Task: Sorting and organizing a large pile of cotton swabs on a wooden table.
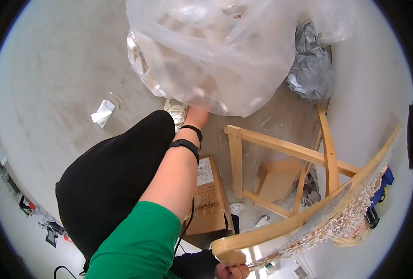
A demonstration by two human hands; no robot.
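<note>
My left hand (pixel 199 115) reaches forward to the lower edge of a large, clear plastic bag (pixel 216 56). The plastic covers its fingers, so their grip is hidden. The bag bulges with pale contents I cannot make out. Two black bands circle the left wrist. My right hand (pixel 232 271) is at the bottom edge, fingers curled, right beneath the rounded end of a light wooden chair-like frame (pixel 271 228). What those fingers hold is hidden. The frame lies tipped over, legs pointing away, with a shaggy cream fringe (pixel 327 232) along its near side.
An open cardboard box (pixel 211 197) stands between my legs and the wooden frame. A crumpled grey plastic bag (pixel 311 69) rests against the right wall. Left of my black-clad knee (pixel 118 176), a white paper scrap (pixel 103 113) lies on the floor. A cardboard piece (pixel 278 179) sits among the legs.
</note>
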